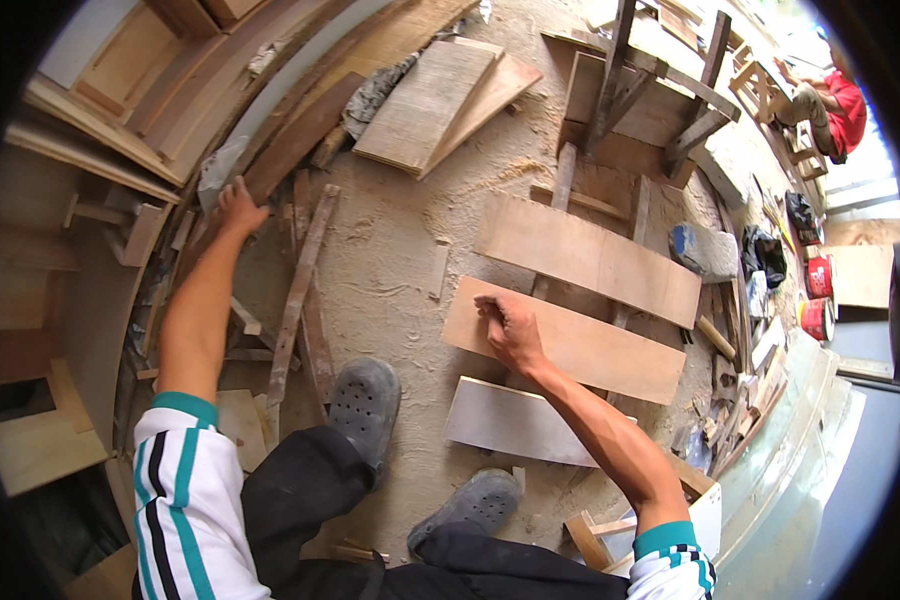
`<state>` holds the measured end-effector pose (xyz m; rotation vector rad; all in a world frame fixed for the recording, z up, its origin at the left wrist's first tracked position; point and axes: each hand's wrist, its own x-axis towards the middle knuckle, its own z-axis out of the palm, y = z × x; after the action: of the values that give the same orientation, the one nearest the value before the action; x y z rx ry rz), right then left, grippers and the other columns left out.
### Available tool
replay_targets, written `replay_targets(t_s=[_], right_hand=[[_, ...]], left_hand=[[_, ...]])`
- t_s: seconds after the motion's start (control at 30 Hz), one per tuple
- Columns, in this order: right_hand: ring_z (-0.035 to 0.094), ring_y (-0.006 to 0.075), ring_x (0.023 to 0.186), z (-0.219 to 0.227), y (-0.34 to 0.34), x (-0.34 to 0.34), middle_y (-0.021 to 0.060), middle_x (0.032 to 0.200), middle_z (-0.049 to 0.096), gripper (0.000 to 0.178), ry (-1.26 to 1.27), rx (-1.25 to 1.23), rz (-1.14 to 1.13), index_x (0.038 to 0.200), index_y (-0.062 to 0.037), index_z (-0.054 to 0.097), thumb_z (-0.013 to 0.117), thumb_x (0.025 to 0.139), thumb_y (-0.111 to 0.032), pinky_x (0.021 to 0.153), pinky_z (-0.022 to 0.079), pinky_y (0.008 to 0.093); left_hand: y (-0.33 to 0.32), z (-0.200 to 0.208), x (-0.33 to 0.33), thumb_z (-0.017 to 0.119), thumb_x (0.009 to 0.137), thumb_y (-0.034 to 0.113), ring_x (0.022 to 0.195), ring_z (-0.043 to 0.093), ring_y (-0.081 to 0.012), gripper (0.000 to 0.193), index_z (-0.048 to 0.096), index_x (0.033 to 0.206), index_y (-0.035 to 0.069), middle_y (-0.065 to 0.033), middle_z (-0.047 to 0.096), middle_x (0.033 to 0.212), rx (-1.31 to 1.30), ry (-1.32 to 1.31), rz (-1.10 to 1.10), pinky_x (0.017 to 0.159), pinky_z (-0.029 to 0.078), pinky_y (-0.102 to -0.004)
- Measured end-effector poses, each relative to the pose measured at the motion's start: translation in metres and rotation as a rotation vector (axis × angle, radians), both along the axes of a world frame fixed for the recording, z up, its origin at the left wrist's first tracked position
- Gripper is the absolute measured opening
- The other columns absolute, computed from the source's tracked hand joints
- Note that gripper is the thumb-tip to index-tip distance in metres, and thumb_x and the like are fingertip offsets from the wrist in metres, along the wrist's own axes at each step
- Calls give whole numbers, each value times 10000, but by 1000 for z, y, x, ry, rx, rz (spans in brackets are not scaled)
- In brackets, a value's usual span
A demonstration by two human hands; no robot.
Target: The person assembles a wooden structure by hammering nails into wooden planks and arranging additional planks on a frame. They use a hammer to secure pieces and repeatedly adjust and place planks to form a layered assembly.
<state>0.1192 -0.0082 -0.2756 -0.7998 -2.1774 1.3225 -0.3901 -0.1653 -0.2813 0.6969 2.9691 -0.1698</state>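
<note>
My left hand (238, 210) reaches out at the left and rests on a long brown plank (300, 138), its fingers stretched over the wood. A crumpled plastic sheet (218, 168) lies beside those fingers. Over the left part of a pale wooden board (610, 358) is my right hand (510, 335), palm down, fingers loosely bent and apart with nothing visible in them. Whether it touches the board I cannot tell. Parallel to that board lie a farther board (590, 258) and a nearer greyish-white one (515, 420), across wooden bars (562, 178).
Stacked boards (425, 100) lie ahead on the dusty floor, with narrow wood strips (305, 270) by my left foot. A wooden frame with legs (635, 110) stands far right. Red cans (818, 295) and glass sheets (800, 440) line the right. Another person (845, 115) sits beyond.
</note>
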Motion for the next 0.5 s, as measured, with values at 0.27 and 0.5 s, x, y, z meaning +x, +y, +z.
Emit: replay_targets(t_s=[0.27,0.5], right_hand=[[678,235,717,13,-1,21,154,876,696,188,-20,-61,-64,1055,-9,661,610,921,-131,633,535,307],[669,234,706,27,36,52,156,862,684,194,59,24,-293,1056,-22,648,616,920,-158,629,518,324]], left_hand=[[10,45,9,773,702,425,1335,364,-374,1034,205,1472,34,-203,357,1425,-117,-43,-82,1055,372,-493],[-23,115,10,793,648,358,1209,447,-417,911,327,1336,-17,-217,426,1291,112,209,-429,989,415,-481]])
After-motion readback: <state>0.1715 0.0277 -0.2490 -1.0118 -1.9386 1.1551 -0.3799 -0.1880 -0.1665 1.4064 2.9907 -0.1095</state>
